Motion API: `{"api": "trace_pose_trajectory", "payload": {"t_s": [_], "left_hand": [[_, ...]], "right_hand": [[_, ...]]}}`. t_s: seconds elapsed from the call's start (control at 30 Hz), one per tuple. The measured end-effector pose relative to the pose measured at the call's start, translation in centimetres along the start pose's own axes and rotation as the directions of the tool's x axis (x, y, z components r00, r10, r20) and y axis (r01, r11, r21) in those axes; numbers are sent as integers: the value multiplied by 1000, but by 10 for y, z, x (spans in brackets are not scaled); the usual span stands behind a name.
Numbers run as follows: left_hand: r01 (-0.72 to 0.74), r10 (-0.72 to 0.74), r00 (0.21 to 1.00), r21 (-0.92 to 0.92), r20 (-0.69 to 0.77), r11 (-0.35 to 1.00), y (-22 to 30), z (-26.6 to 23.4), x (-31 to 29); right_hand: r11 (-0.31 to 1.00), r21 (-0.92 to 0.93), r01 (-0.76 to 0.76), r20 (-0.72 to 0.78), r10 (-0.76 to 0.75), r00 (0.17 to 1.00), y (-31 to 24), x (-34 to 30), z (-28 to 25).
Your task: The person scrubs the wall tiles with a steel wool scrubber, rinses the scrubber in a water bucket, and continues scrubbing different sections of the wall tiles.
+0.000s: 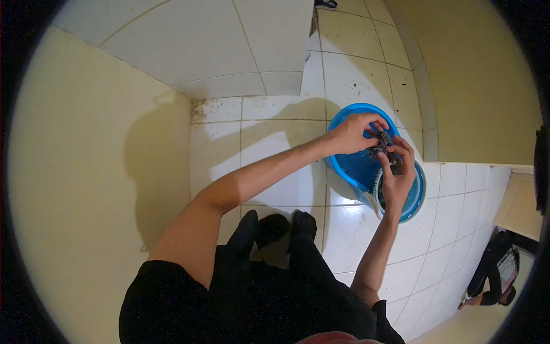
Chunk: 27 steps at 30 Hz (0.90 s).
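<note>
Over a blue bucket [361,107] on the tiled floor, my two hands hold a small dark grey, speckled, crumpled bunch [382,143]. It looks stringy or fabric-like; its exact kind cannot be made out. My left hand [354,134] reaches in from the left, its bent thumb and fingers pinching the bunch's left side. From below, my right hand [401,166] grips the right side with curled fingers. Under my right wrist is a round ribbed basket [376,188] in the near right part of the bucket. My arms partly hide the bucket's inside.
White tiles [283,178] surround the bucket. A tiled block [229,51] stands beyond to the left, with brown specks at its base. Cream walls [86,160] close in on the left and right. At the lower right, a person [499,266] in dark clothing is partly visible.
</note>
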<state>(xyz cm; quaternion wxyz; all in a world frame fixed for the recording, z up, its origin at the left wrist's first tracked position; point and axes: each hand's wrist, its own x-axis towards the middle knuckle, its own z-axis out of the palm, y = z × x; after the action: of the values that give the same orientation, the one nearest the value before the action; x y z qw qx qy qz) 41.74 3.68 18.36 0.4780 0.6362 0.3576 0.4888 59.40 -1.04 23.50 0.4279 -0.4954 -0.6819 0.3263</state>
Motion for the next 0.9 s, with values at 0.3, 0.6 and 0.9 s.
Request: {"api": "trace_pose_trajectory", "payload": {"t_s": [0.3,0.6,0.9], "left_hand": [[449,-477,864,-675,161,586,2,18,-18],[-146,182,981,374,-62,916,21,-5,-13],[-250,258,961,727,103,640,35,16,6]], "right_hand": [[998,45,-53,-129,58,990,-4,8,16],[989,-79,122,-314,-141,939,-13,19,-15],[975,-203,89,-392,-164,905,-23,22,-4]]}}
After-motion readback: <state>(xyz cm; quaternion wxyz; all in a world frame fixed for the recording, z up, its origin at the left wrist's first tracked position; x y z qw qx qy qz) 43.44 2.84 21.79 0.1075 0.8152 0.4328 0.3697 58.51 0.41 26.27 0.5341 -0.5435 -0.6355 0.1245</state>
